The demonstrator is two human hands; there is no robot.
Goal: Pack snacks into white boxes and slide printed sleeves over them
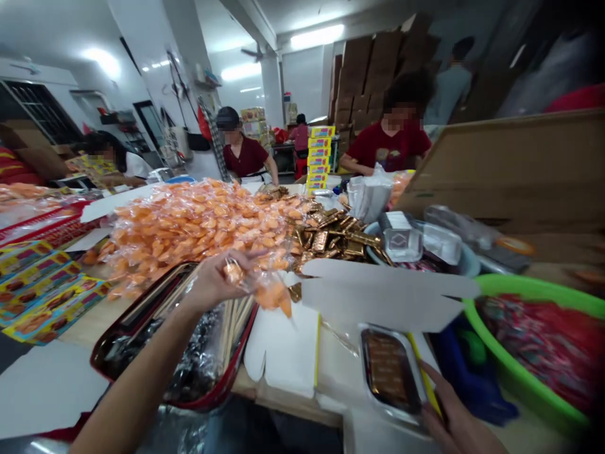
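Observation:
My left hand is closed on a clear plastic packet with orange pieces inside, and holds it above a red-rimmed tray. A second shiny bit shows between its fingers, too blurred to name. At the lower right, my right hand grips the yellow edge of an open white carton. In that carton lies a foil tray with a brown-gold wrapped packet in it. Thin wooden sticks and dark clear-wrapped packets fill the red-rimmed tray.
Orange packets form a big heap beyond my left hand, beside gold-wrapped packets. Yellow printed boxes lie left. A green basin of red packets stands right, near a cardboard box. Co-workers sit across the table.

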